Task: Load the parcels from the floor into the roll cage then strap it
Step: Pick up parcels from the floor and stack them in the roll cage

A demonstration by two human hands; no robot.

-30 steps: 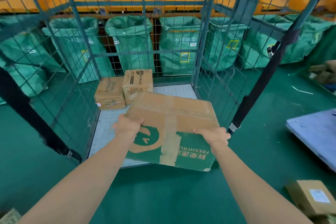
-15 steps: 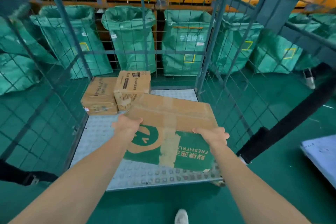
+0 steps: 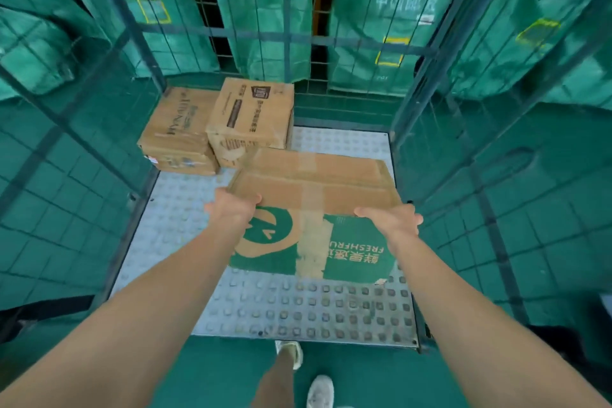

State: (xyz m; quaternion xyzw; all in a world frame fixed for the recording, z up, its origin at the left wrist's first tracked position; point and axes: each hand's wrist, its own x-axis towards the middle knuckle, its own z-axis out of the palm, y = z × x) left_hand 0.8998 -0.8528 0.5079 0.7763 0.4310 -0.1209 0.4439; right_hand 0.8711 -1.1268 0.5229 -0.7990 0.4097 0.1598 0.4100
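Head | left hand (image 3: pixel 231 209), right hand (image 3: pixel 390 220): fingers clamped on flat parcel (image 3: pixel 314 189) | tall box (image 3: pixel 251 116) just beyond, inside cage (image 3: pixel 412 93)

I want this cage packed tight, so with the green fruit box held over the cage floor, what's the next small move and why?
Probably lower the green fruit box onto the cage floor, right of the taller brown box. The left hand and right hand grip its sides, it hangs tilted above the floor, and that patch shows bare.

Postal sorting depot: green mail sacks (image 3: pixel 265 10), wire roll cage (image 3: pixel 132 26), parcels (image 3: pixel 251 116).
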